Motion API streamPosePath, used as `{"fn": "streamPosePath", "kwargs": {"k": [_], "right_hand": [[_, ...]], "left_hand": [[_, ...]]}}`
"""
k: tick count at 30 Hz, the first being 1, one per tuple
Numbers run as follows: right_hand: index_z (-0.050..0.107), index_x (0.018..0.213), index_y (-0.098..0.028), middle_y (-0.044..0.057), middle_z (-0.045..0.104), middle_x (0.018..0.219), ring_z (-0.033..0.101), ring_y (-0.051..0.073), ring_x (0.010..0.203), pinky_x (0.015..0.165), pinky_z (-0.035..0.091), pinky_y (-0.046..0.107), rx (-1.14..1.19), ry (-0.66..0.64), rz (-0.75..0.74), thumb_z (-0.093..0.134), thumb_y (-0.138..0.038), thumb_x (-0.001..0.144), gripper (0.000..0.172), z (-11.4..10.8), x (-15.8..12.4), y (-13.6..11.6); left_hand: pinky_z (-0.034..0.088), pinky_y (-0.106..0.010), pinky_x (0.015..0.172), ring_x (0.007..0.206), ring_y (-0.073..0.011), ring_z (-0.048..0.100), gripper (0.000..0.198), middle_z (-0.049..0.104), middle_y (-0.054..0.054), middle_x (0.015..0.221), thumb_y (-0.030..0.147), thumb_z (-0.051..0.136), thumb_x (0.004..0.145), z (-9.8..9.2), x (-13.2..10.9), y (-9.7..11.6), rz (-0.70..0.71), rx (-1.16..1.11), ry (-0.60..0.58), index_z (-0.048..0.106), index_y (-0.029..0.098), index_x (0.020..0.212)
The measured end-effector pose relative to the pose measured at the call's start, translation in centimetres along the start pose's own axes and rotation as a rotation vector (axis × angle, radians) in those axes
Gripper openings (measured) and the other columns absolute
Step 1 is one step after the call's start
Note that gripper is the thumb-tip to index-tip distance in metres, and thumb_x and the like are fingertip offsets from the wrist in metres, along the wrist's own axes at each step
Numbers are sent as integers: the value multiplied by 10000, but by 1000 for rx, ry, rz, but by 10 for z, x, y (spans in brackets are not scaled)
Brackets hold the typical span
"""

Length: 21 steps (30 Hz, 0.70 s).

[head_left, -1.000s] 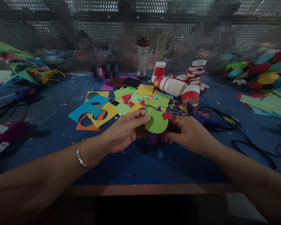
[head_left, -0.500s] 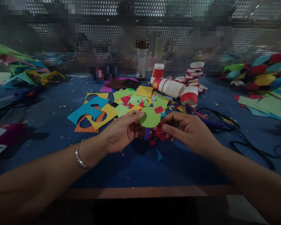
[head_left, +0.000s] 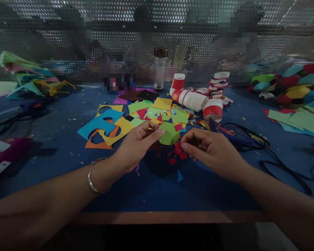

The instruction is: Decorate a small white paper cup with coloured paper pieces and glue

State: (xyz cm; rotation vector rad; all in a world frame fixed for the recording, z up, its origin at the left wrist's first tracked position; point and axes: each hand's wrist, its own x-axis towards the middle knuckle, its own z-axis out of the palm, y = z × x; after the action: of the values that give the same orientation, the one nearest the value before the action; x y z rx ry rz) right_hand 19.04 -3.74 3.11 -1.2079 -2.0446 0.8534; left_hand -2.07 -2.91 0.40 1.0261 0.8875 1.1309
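My left hand (head_left: 141, 144) pinches a light green paper circle (head_left: 169, 134) by its left edge, between thumb and fingers. A small red paper piece (head_left: 178, 127) shows at the circle's upper right edge; whether it is stuck on I cannot tell. Just right of the circle, my right hand (head_left: 208, 148) is closed, with thumb and fingertips together beside small red paper pieces (head_left: 182, 155) on the blue table (head_left: 157, 195). What those fingers hold, if anything, is hidden. Behind the hands lies a heap of coloured paper scraps (head_left: 140, 108).
Cut-out sheets, one of them blue (head_left: 101, 123), lie at left. Red and white paper cups (head_left: 196, 100) and a clear bottle (head_left: 159, 73) are at the back. Black cables (head_left: 279, 167) and a glue gun (head_left: 231, 134) lie at right. A magenta device (head_left: 12, 150) sits far left.
The green circle has turned and tilted slightly in my left hand. The purple strip seen below it no longer shows. The view has shifted a little; my right hand stays close by.
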Motion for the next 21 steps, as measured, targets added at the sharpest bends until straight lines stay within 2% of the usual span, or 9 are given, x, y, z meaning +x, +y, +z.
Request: {"fn": "streamPosePath", "kwargs": {"k": [6, 14, 21], "right_hand": [[641, 769, -209, -40, 603, 608, 545, 94, 497, 465, 428, 222, -40, -10, -3, 606, -259, 867, 116, 2, 0, -1], [619, 743, -199, -41, 590, 610, 487, 82, 495, 457, 379, 214, -75, 29, -50, 598, -227, 858, 120, 3, -3, 3], [614, 751, -201, -41, 592, 624, 493, 81, 507, 466, 382, 211, -88, 48, -67, 601, -216, 857, 108, 6, -1, 4]], "left_hand": [[463, -218, 659, 678, -95, 568, 202, 609, 33, 730, 270, 802, 816, 2, -1, 0, 113, 147, -30, 622, 179, 810], [442, -198, 617, 663, -84, 567, 315, 634, 35, 735, 377, 828, 788, -1, -5, 1, 153, 209, -121, 600, 171, 861], [463, -184, 619, 667, -79, 583, 300, 649, 27, 742, 370, 822, 795, 0, -6, 2, 149, 214, -125, 606, 170, 854]]}}
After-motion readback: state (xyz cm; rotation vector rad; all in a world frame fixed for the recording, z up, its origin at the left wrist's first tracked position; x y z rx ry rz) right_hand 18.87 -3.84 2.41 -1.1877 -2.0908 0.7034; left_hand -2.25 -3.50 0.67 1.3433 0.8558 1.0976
